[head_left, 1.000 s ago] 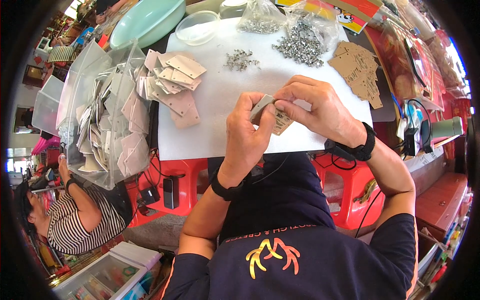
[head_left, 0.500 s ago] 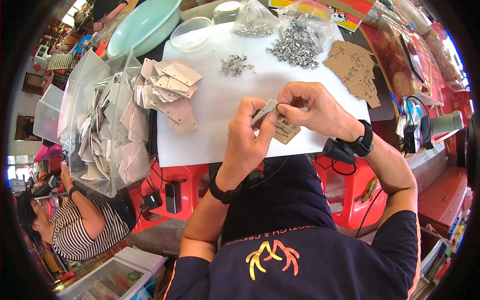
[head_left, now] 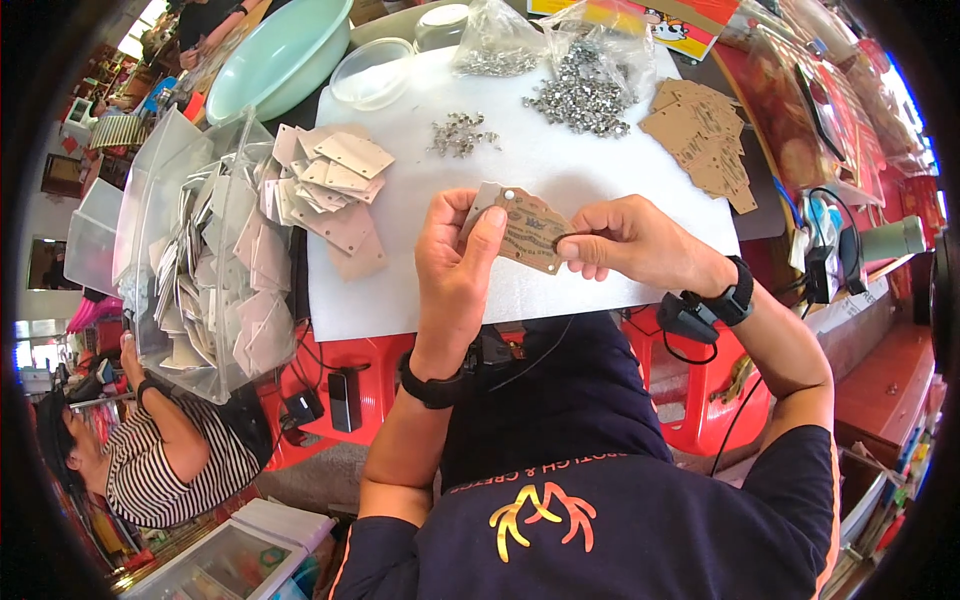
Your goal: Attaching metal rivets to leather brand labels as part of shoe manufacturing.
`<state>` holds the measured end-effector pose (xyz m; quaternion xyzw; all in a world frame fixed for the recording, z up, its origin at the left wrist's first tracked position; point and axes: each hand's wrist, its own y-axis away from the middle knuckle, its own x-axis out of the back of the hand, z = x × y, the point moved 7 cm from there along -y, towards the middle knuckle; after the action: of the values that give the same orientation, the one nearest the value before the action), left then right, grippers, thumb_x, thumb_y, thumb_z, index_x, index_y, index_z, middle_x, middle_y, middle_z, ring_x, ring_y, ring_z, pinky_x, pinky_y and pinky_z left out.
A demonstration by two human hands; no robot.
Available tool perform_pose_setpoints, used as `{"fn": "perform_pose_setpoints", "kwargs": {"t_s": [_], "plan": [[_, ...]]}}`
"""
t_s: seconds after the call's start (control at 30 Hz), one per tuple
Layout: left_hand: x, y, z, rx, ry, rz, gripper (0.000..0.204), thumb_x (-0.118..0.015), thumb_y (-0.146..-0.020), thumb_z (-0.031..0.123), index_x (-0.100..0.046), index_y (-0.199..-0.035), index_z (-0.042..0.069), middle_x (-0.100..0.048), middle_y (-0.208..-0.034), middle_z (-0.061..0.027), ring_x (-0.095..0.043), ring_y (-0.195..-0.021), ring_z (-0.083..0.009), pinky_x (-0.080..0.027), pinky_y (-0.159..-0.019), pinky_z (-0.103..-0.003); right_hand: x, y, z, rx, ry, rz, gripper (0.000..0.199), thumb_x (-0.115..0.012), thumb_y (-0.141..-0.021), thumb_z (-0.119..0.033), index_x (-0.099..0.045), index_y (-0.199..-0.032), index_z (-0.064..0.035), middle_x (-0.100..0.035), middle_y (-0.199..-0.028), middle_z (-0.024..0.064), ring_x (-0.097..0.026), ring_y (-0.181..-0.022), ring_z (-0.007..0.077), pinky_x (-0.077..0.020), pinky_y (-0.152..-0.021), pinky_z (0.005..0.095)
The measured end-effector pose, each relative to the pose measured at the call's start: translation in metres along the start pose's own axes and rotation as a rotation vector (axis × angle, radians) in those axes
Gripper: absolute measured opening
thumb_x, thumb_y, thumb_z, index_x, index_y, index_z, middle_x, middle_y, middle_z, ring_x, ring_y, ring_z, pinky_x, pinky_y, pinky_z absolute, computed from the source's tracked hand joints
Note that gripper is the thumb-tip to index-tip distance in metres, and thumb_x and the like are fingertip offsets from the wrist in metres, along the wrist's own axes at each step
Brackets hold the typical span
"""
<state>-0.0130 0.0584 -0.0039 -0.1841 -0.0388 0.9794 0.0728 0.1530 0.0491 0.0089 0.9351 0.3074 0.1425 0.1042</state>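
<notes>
Far left: clear bin [head_left: 190,270] full of tags, a loose pile of pale tags [head_left: 330,190] beside it on the white tabletop [head_left: 400,290]. Centre: left hand [head_left: 455,270] raised above the tabletop, fingers [head_left: 485,235] clamped on a brown card tag [head_left: 530,232] with a grey piece behind. Right hand [head_left: 630,245] pinching the tag's right end, fingertips together. Best to keep both pieces squared, holes lined up, grip near the edges. Further back: small metal rivets [head_left: 460,132], bigger heap [head_left: 585,95], brown tag stack [head_left: 705,145] at right.

Mint-green basin [head_left: 275,60], clear round lid [head_left: 372,72], loose metal eyelets [head_left: 460,133] on white sheet [head_left: 400,290].
</notes>
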Motion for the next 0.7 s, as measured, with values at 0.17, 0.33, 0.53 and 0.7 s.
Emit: {"fn": "perform_pose_setpoints", "kwargs": {"t_s": [0.17, 0.33, 0.53, 0.7], "plan": [[-0.006, 0.003, 0.002, 0.060, 0.280, -0.049, 0.020, -0.052, -0.097, 0.009, -0.054, -0.115, 0.001, -0.063, -0.111, -0.0116, -0.063, -0.098, -0.0185, -0.051, -0.088, -0.035, -0.003, 0.002, -0.010, 0.002, -0.102, 0.023, 0.033, -0.060, -0.096, -0.031, -0.066, -0.095, 0.0013, -0.062, -0.074, 0.0016, -0.058, -0.068, 0.0072, -0.0503, -0.062, 0.0241], [-0.015, 0.011, 0.003, 0.053, 0.375, -0.059, 0.025, -0.054, -0.097, 0.010, -0.056, -0.119, -0.001, -0.062, -0.113, -0.0109, -0.061, -0.100, -0.0150, -0.050, -0.088, -0.033, -0.007, -0.002, -0.022, 0.064, -0.082, 0.020, 0.031, -0.058, -0.097, -0.028, -0.065, -0.092, 0.0018, -0.062, -0.072, 0.0019, -0.058, -0.066, 0.0072, -0.0498, -0.061, 0.0242], [0.006, 0.016, 0.000, 0.002, 0.304, 0.019, 0.026, -0.055, -0.097, 0.010, -0.056, -0.120, -0.001, -0.062, -0.113, -0.0084, -0.060, -0.099, -0.0140, -0.049, -0.088, -0.031, -0.014, -0.022, -0.033, 0.067, 0.128, -0.035, 0.027, -0.057, -0.098, -0.023, -0.065, -0.090, 0.0012, -0.062, -0.072, 0.0018, -0.058, -0.065, 0.0085, -0.0485, -0.060, 0.0243], [0.038, 0.026, 0.001, 0.003, 0.312, 0.209, 0.024, -0.056, -0.096, 0.009, -0.058, -0.117, -0.002, -0.063, -0.109, -0.0073, -0.061, -0.097, -0.0144, -0.050, -0.088, -0.032, 0.019, -0.062, -0.056, 0.198, 0.508, 0.115, 0.021, -0.060, -0.090, -0.017, -0.066, -0.090, 0.0027, -0.061, -0.062, 0.0117, -0.061, -0.056, 0.0171, -0.0499, -0.056, 0.0318]]}}
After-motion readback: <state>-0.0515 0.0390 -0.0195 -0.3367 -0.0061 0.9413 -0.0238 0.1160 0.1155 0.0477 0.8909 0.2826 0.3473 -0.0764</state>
